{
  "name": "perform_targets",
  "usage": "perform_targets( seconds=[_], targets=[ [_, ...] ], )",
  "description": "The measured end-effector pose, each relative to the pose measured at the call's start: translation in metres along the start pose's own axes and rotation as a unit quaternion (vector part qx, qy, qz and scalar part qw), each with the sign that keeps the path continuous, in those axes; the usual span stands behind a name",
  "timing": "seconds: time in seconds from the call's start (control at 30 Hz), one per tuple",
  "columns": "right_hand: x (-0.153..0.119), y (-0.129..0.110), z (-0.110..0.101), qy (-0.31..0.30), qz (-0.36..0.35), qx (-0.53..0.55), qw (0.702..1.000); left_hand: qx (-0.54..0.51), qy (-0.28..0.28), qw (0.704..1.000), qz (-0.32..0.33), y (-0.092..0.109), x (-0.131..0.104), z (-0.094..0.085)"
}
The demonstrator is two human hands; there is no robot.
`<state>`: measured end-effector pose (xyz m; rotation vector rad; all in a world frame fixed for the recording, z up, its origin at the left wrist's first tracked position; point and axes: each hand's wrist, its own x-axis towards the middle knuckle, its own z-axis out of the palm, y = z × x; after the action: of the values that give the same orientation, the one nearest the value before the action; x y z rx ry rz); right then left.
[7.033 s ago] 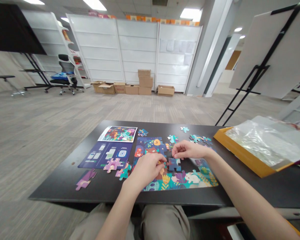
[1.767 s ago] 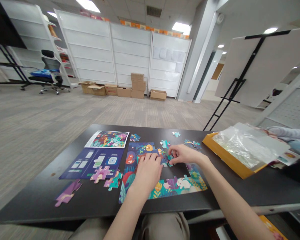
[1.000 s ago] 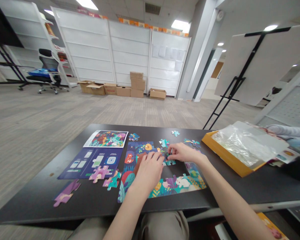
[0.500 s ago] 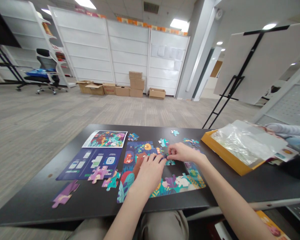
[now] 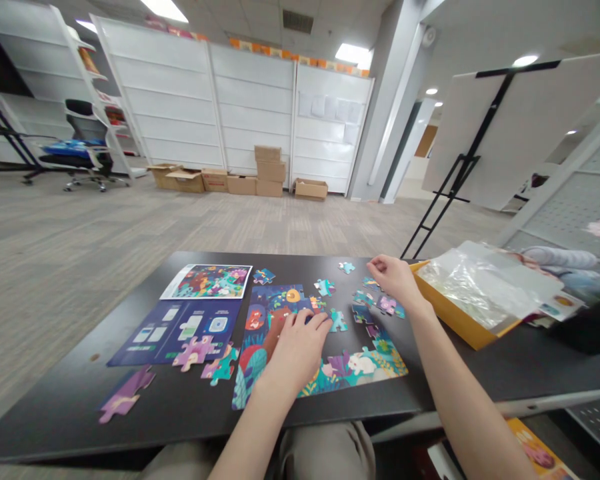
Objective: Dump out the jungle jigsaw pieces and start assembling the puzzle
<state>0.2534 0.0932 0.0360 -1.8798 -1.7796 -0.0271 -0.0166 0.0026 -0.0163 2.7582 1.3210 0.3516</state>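
Observation:
My left hand (image 5: 297, 347) lies over the partly assembled jigsaw puzzle (image 5: 260, 353), its fingers spread and bent, touching the bear part near a dark blue section. What lies under the palm is hidden. Farther right, my right hand (image 5: 397, 280) hovers above loose pieces near the box, thumb and fingers drawn together with nothing visible between them. Under it are a purple-and-blue puzzle piece (image 5: 387, 305) and a teal puzzle piece (image 5: 363, 297). Another teal puzzle piece (image 5: 337, 321) lies in the puzzle's open middle, right of my left fingertips.
Left of the puzzle lie a picture sheet (image 5: 213, 281), a dark blue leaflet (image 5: 153, 320) and several pink and purple pieces (image 5: 125, 395). A yellow box (image 5: 473, 330) holding clear plastic (image 5: 473, 280) stands at the right. More loose pieces (image 5: 325, 287) lie behind the puzzle.
My right hand has left the puzzle's middle beside my left hand and moved right, to above the loose pieces by the box. My left hand has stayed on the puzzle.

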Motion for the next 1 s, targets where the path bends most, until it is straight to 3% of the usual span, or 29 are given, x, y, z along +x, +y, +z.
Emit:
perform_targets(
  seconds=[0.13, 0.37, 0.7, 1.0],
  targets=[
    [-0.001, 0.002, -0.004, -0.019, 0.027, -0.062, 0.998, -0.007, 0.01, 1.0, -0.003, 0.0, 0.0, 0.003],
    [0.0, 0.015, -0.001, -0.14, 0.05, -0.156, 0.977, -0.01, 0.006, 1.0, 0.0, 0.001, 0.002, 0.001],
    [0.001, 0.022, 0.003, -0.111, 0.049, -0.164, 0.979, -0.009, 0.005, 1.0, 0.003, 0.001, -0.001, 0.001],
    [0.01, 0.051, 0.005, -0.081, 0.101, -0.159, 0.979, -0.017, 0.012, 1.0, -0.002, 0.004, 0.001, 0.0]
  ],
)
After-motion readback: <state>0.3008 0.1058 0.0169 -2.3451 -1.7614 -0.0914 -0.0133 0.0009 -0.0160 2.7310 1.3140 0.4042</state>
